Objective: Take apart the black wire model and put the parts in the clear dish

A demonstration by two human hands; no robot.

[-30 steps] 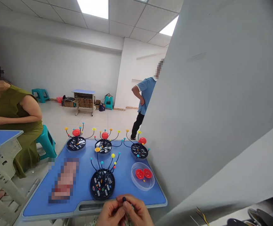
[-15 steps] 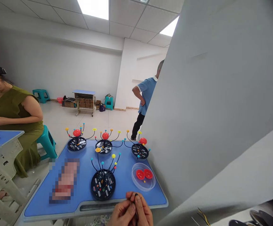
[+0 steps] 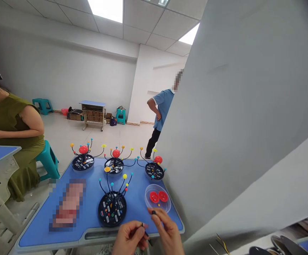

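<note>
Item: models on a blue surface, four in number; we counted three fitted with a red ball and one without.

Far left model: black base, curved arms with coloured tips, red ball in place. Far middle model: likewise complete, as far as we could judge. Far right model: likewise, its base close to the right edge.

Near model: we listed it as part-built. It stood near the surface's near edge, left of the hands, its black base printed with small labels and planets. Several arms rose from it, tipped orange, yellow, blue and red; we saw no red ball at its centre.

Dish: clear, round, right of the near model. It held two red halves, the left half and the right half, side by side and unjoined, with an orange bead loose on their near side. We judged these parts outstanding.

Left hand: fingers pinched on a small black piece; a thin dark tip showed below, and we could not tell whether it belonged to that piece.

Right hand: thumb and fingers gripping a small black knob, just in front of the dish. We found neither black part fitted to the near model.
</note>
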